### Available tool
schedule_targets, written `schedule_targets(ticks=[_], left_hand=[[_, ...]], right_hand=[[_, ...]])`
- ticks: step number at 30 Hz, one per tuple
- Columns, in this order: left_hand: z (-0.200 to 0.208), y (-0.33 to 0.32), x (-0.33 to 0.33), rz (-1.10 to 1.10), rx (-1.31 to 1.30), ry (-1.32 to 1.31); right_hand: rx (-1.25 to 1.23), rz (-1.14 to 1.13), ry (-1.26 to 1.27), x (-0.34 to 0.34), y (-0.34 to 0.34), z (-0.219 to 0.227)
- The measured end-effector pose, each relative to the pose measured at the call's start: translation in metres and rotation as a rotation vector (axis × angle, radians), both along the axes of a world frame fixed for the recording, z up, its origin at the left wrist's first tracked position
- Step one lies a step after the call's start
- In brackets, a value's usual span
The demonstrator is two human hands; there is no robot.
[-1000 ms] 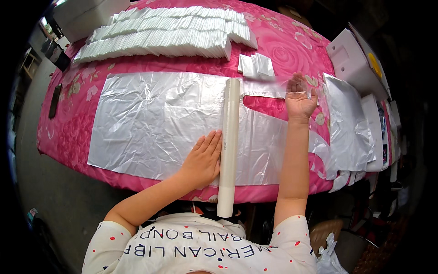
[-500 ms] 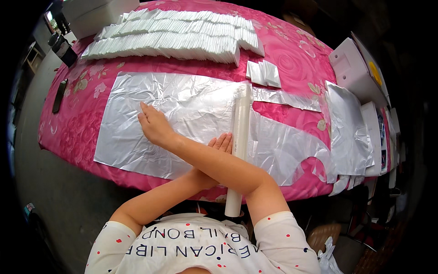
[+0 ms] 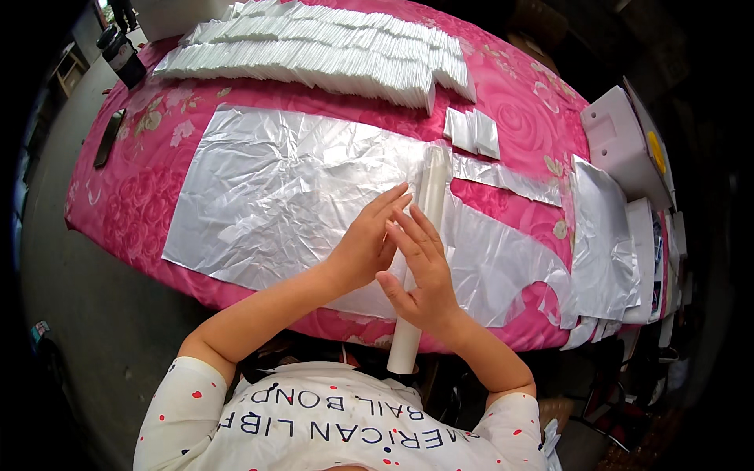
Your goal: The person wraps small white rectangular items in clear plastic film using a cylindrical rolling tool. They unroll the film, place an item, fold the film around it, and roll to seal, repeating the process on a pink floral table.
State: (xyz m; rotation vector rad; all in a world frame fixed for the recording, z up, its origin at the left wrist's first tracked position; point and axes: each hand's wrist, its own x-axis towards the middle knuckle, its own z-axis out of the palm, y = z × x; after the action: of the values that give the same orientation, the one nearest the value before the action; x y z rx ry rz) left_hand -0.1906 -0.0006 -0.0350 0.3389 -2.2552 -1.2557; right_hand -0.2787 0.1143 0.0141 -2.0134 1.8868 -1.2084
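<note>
A long, pale cylindrical roll (image 3: 433, 184) lies lengthwise across a thin, translucent silvery plastic sheet (image 3: 259, 188) at the centre of the frame, its lower end jutting past the desk (image 3: 129, 212), which wears a pink floral cloth. Laid so, its weight probably keeps the crinkled sheet flat, with the cut-out strips reaching to the right.

Both hands meet over the roll, and neither appears to grip anything. The left hand (image 3: 367, 245) has its fingers long and close together, slanting to the upper right; its thumb is mostly hidden. The right hand (image 3: 422, 271) is wider, thumb well apart from slightly spread fingers, whose tips overlap the left. Whether they touch each other or the roll, I cannot tell.

Small white folded plastic packets (image 3: 473, 133) sit right of top centre, apart from the long packed rows of white folded plastic (image 3: 314, 59) at the top, perhaps to keep them separate.
</note>
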Motion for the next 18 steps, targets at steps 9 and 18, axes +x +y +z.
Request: schedule_targets(ticks=[9,18], left_hand=[[0.006,-0.050,-0.075,0.077,1.484,0.108],[0.030,-0.087,0.009,0.235,1.018,0.208]], right_hand=[[0.286,-0.042,-0.036,-0.044,0.066,-0.029],[0.280,0.282,0.304,0.013,-0.016,-0.033]])
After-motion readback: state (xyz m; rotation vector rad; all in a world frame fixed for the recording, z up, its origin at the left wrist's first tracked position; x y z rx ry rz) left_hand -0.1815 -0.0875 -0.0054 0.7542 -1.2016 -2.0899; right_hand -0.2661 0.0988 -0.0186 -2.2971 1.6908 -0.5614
